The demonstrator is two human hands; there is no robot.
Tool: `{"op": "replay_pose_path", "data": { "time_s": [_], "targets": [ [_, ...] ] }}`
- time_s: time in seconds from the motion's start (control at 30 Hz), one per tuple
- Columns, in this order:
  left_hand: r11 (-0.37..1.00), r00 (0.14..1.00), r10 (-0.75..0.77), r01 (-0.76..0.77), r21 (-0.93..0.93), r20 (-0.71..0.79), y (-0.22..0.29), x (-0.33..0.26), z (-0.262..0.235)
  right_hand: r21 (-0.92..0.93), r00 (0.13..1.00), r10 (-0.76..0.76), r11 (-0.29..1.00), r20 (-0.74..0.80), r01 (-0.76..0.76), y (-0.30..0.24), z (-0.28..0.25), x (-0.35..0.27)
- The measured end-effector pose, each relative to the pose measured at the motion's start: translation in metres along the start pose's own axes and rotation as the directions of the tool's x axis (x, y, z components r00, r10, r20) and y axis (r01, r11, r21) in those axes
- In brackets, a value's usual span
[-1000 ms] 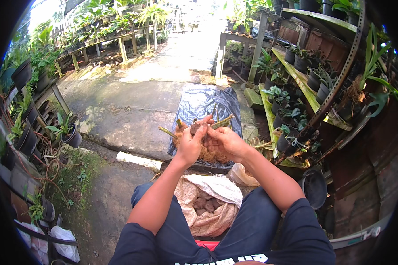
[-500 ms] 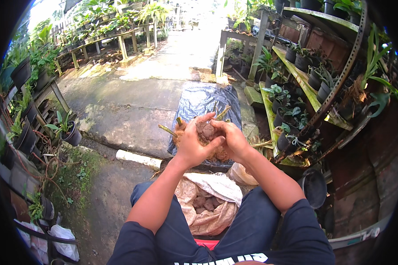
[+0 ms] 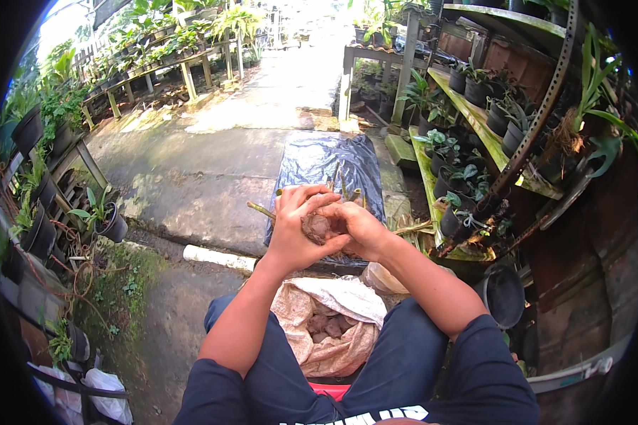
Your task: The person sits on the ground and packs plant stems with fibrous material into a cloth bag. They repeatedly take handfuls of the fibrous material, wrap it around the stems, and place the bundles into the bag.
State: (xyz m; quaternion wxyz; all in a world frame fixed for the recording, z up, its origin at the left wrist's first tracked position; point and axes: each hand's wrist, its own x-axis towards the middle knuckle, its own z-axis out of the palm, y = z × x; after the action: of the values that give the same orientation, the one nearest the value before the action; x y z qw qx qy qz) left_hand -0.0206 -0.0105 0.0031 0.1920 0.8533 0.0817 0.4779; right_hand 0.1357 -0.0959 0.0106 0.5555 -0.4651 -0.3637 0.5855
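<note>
Dark navy sleeves and trousers

Daylight floods the scene from the upper left, where the concrete path [image 3: 290, 78] is washed out almost to white glare. The foreground sits in softer, even shade with no hard shadows. A black plastic sheet [image 3: 319, 159] throws back pale sheen. Fisheye distortion bends the shelf [image 3: 489, 120] and the benches toward the rim, and a dark vignette rings the frame. The centre is sharp; edges soften slightly
</note>
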Motion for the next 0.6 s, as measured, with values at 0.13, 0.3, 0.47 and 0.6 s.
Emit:
{"op": "replay_pose_path", "data": {
  "time_s": [0.13, 0.3, 0.47, 0.6],
  "targets": [
    [1.0, 0.998, 0.024, -0.023, 0.006, -0.062, 0.001, 0.0, 0.0, 0.002, 0.997, -0.001, 1.0, 0.083, 0.001, -0.001, 0.001, -0.004],
    [1.0, 0.987, -0.002, 0.0, -0.015, -0.162, 0.002, 0.002, -0.001, 0.063, 0.997, -0.022, 0.998, 0.077, 0.017, 0.007, 0.006, -0.002],
    [0.811, 0.901, -0.428, 0.349, -0.47, -0.069, -0.014, -0.006, 0.002, -0.772, 0.996, 0.03, 0.634, 0.084, 0.046, -0.005, 0.004, 0.006],
    [0.514, 0.87, -0.492, 0.321, -0.795, 0.033, -0.025, 0.001, 0.006, -0.945, 0.879, -0.466, 0.234, 0.095, 0.227, 0.001, 0.012, -0.003]
  ]
}}
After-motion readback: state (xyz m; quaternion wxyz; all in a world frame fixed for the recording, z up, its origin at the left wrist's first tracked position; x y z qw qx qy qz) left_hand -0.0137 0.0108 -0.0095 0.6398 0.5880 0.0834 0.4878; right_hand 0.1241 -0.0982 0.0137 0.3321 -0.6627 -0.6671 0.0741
